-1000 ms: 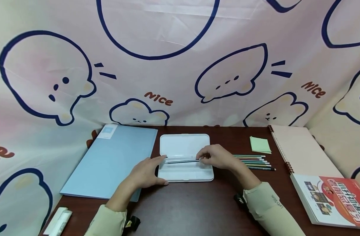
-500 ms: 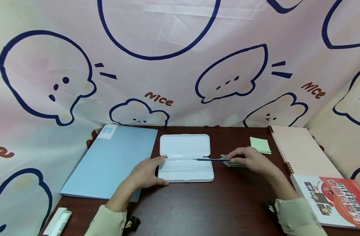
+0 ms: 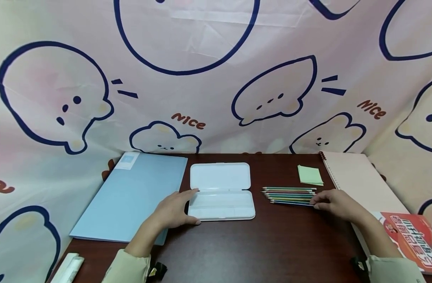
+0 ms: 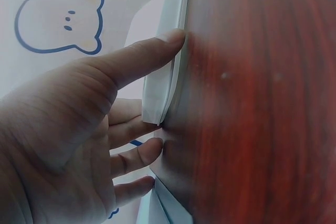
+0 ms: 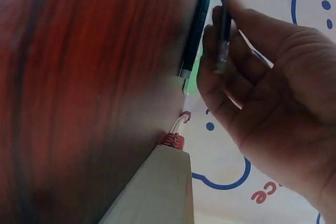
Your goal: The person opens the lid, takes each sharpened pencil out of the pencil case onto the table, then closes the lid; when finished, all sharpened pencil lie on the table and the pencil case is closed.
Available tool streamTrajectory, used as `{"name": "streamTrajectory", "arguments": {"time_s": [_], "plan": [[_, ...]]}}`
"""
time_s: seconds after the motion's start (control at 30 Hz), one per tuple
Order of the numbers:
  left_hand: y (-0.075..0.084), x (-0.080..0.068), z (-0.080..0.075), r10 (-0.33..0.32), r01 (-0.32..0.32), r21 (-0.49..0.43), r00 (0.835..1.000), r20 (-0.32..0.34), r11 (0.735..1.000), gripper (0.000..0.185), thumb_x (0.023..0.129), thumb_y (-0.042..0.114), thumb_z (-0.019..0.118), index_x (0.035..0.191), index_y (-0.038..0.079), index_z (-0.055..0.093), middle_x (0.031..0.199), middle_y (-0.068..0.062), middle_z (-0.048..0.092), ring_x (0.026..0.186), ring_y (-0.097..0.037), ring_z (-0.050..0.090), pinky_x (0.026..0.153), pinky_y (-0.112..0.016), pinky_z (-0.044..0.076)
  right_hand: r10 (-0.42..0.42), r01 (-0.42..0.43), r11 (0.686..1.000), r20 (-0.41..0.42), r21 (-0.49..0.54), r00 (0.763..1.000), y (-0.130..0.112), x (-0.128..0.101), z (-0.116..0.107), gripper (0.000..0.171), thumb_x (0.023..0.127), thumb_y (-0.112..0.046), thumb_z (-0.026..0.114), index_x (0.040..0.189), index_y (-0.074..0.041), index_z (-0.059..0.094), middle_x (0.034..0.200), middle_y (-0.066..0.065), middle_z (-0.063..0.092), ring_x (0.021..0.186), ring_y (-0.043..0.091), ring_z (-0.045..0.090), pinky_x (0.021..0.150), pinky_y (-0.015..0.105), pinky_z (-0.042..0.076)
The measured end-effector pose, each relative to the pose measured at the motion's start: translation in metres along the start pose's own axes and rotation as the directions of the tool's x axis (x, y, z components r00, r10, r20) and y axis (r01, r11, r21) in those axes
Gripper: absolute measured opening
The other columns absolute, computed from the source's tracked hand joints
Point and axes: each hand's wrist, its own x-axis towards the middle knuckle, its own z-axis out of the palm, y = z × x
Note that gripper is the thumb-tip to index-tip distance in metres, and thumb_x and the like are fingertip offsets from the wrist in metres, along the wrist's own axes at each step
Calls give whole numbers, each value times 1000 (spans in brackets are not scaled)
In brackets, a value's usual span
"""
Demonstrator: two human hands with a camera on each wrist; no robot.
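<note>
1. A person's left hand (image 3: 173,210) rests at the left end of an open white pencil case (image 3: 221,198) on a dark wooden table (image 3: 258,243), fingers nearly straight and spread along the case's edge, thumb laid against its near corner

2. The left wrist view shows the fingertips (image 4: 176,38) pressed flat to the rim of the case (image 4: 168,72); nothing is curled around it

3. The right hand (image 3: 338,204) lies to the right of a row of coloured pencils (image 3: 290,194), which sit side by side on the table between the case and a pink spiral notebook (image 3: 357,181)

4. In the right wrist view, thumb and fingers (image 5: 231,40) pinch the end of a dark blue pencil (image 5: 224,22), the nearest one of the row; the other pencils lie just beside it

5. The case lies flat with its lid folded back, well apart from the right hand

6. A blue folder (image 3: 134,192) lies just left of the case, a green sticky-note pad (image 3: 309,175) sits behind the pencils, and a red-covered book (image 3: 412,239) lies at the table's right edge
</note>
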Motion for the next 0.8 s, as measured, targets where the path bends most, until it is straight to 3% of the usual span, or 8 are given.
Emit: {"name": "streamTrajectory", "arguments": {"time_s": [0.33, 0.47, 0.67, 0.8], "plan": [[0, -2, 1, -11, 11, -14, 1000, -8, 1000, 95, 71, 48, 90, 152, 18, 49, 149, -3, 57, 133, -36, 54, 106, -54, 46, -14, 12, 993, -15, -115, 1000, 1, 10, 4, 6, 87, -19, 78, 89, -24, 78, 91, -12, 74, 85, 12, 69, 76, 39, 54], [1, -1, 1, -7, 7, -12, 1000, -12, 1000, 95, 71, 48, 90, 152, 18, 49, 149, -4, 57, 132, -36, 54, 106, -54, 46, 8, -13, 991, -39, -135, 999, -4, 11, 3, 7, 87, -19, 78, 87, -26, 76, 87, -14, 72, 80, 9, 64, 73, 40, 52], [1, -1, 1, -4, 4, -7, 1000, -5, 1000, 96, 72, 49, 90, 152, 17, 49, 149, -4, 57, 133, -37, 54, 106, -55, 46, 12, -22, 997, -124, -72, 992, -17, 18, 2, 5, 92, -24, 75, 96, -24, 77, 93, -9, 73, 82, 8, 60, 73, 37, 51], [1, -2, 1, -4, 4, -11, 1000, -4, 1000, 95, 72, 48, 90, 152, 17, 48, 150, -5, 56, 134, -37, 54, 107, -55, 45, -3, 5, 1000, -145, 14, 989, -42, 33, 6, 18, 99, -31, 66, 110, -22, 78, 103, -6, 75, 86, 7, 60, 75, 32, 51]]}}
